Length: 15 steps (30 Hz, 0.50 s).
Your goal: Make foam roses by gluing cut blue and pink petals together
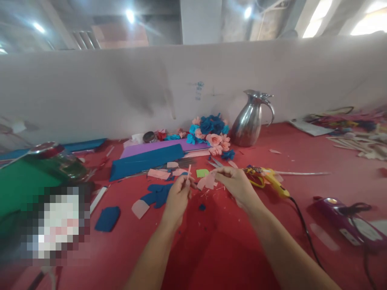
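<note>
Near the middle of the red table (208, 245), my left hand (179, 193) pinches a narrow pink paper strip (189, 170) that stands upright from its fingers. To its right, the fingers of my right hand (232, 181) are pressed together at the edge of pink paper pieces (208, 182). A small green paper piece (202, 173) lies between the hands, farther back. Dark blue cut pieces (159, 194) lie left of my left hand, beside a pale pink petal (140, 208). Scissors (215, 162) lie behind my right hand, partly hidden.
Blue and pink paper flowers (212, 131) stand by the wall, left of a metal jug (248, 121). A yellow glue gun (276, 183) with a black cord lies right of my right hand. Farther right is a purple device (347, 219). A glass jar (65, 161) stands left.
</note>
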{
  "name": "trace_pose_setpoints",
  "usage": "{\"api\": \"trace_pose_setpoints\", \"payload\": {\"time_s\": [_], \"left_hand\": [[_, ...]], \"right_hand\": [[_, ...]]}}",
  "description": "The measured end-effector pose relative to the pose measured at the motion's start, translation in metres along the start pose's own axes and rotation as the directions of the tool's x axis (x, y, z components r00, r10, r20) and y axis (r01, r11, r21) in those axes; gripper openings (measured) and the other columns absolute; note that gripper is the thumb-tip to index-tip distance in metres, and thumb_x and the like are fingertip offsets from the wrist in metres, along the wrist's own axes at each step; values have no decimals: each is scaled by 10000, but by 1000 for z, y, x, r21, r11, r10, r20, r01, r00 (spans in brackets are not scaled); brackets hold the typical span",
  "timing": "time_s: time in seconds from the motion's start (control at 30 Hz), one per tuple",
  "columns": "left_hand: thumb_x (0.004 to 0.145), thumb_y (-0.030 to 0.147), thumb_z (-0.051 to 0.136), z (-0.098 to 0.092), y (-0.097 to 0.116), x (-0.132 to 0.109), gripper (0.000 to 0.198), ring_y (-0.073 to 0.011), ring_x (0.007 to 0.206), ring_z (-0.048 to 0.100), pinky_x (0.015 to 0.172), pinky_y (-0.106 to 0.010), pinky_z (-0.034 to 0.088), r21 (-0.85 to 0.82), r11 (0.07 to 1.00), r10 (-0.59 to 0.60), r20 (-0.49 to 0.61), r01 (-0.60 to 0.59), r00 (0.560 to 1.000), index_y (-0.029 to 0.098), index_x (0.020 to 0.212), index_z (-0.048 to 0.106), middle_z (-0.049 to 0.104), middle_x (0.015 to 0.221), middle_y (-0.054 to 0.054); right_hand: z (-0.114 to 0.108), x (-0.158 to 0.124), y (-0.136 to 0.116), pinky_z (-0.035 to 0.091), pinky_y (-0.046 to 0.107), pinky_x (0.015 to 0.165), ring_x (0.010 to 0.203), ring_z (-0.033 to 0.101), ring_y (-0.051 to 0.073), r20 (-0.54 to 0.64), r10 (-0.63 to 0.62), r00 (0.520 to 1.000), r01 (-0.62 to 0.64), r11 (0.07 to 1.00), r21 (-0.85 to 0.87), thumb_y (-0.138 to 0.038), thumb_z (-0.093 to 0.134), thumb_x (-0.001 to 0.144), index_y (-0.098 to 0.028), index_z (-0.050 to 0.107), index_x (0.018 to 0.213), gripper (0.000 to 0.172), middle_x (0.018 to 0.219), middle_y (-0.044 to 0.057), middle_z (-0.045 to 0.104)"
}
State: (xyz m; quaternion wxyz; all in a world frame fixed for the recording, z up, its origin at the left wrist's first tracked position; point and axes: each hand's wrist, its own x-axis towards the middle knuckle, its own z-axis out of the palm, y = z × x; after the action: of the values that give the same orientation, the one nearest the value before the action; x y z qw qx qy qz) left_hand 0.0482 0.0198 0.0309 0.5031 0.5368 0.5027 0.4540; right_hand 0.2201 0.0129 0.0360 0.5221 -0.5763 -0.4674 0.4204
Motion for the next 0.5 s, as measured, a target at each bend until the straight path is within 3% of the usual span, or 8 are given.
{"api": "trace_pose_setpoints", "payload": {"time_s": [0.23, 0.4, 0.5], "left_hand": [[731, 327, 659, 3, 7, -4, 171, -85, 569, 485, 594, -225, 369, -143, 987, -71, 46, 77, 996, 177, 746, 577, 633, 750, 5], [592, 318, 764, 5, 6, -4, 228, -81, 556, 460, 587, -215, 359, -207, 965, -163, 3, 160, 987, 164, 693, 630, 552, 592, 40], [573, 313, 777, 6, 5, -3, 236, -79, 576, 473, 607, -212, 372, -209, 962, -181, -4, 176, 983, 161, 686, 637, 563, 607, 38]], "right_hand": [[4, -1, -5, 430, 242, 594, 605, 567, 117, -24, 21, 999, -19, 996, 89, -300, 638, 673, -178, 680, 695, 131, 661, 6, 662], [5, 1, -7, 441, 231, 589, 574, 571, 102, -25, 40, 999, -35, 984, 176, -244, 629, 666, -181, 651, 670, 67, 634, -2, 660], [6, 2, -6, 453, 230, 591, 579, 588, 102, -26, 48, 999, -41, 972, 233, -260, 641, 675, -182, 648, 681, 79, 651, 4, 670]]}}
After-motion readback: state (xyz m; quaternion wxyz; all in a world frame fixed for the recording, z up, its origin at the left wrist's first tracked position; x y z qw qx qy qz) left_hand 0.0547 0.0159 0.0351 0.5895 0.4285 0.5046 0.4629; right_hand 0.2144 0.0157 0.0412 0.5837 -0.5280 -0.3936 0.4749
